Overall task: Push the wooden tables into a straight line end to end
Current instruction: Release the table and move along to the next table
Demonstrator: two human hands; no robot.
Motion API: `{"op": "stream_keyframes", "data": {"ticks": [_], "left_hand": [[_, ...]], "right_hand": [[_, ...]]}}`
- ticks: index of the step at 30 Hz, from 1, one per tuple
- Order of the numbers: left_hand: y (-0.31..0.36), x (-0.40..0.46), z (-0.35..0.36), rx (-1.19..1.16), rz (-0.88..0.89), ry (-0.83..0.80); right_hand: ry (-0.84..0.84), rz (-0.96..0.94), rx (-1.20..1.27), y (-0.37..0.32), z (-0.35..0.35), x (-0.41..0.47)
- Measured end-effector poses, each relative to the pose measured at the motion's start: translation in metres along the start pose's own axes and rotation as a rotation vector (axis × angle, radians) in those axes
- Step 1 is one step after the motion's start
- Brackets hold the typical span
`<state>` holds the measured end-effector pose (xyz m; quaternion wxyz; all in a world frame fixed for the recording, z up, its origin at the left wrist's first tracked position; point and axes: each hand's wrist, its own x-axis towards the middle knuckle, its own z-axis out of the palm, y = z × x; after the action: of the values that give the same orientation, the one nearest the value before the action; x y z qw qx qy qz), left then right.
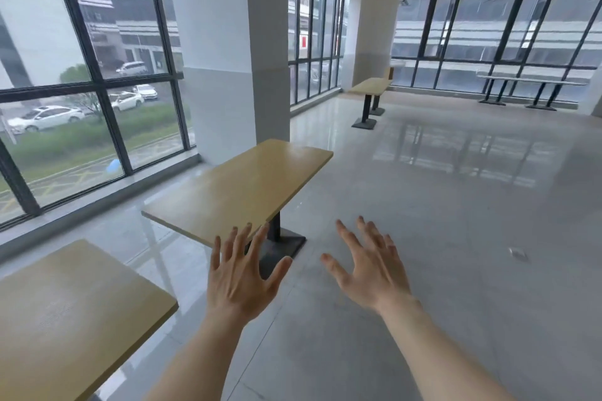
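A light wooden table on a black pedestal base stands in the middle, angled toward the white pillar. Another wooden table fills the lower left corner, with a gap of floor between the two. A third wooden table stands far back by the windows. My left hand is open with fingers spread, its fingertips at the near corner of the middle table. My right hand is open too, hovering over the floor right of that table and touching nothing.
A wide white pillar rises just behind the middle table. Tall windows run along the left wall. A long pale bench table stands at the far right windows. Glossy grey floor stretches to the right.
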<state>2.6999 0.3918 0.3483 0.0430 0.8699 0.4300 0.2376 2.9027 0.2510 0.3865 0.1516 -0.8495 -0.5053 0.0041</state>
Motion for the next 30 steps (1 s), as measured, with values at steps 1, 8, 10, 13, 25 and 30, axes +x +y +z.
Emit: {"op": "stream_keyframes", "data": {"ticks": [1,8,10,13,25,30], "left_hand": [[0.007,0.025,0.012,0.012,-0.007,-0.005],[0.041,0.195,0.110,0.003,-0.077,0.010],[0.044,0.248,0.145,-0.006,-0.087,0.033],[0.048,0.341,0.194,-0.009,-0.110,0.060],[0.100,0.676,0.340,-0.014,-0.179,0.066],[0.115,0.798,0.418,0.017,-0.226,0.084]], "right_hand": [[-0.011,-0.012,-0.009,0.013,-0.002,0.029],[-0.026,-0.117,-0.015,0.091,0.017,0.230],[-0.035,-0.137,-0.026,0.116,0.029,0.291],[-0.045,-0.161,-0.065,0.151,0.040,0.392],[-0.022,-0.238,-0.045,0.264,0.044,0.760],[-0.056,-0.302,-0.006,0.320,0.076,0.909]]}}
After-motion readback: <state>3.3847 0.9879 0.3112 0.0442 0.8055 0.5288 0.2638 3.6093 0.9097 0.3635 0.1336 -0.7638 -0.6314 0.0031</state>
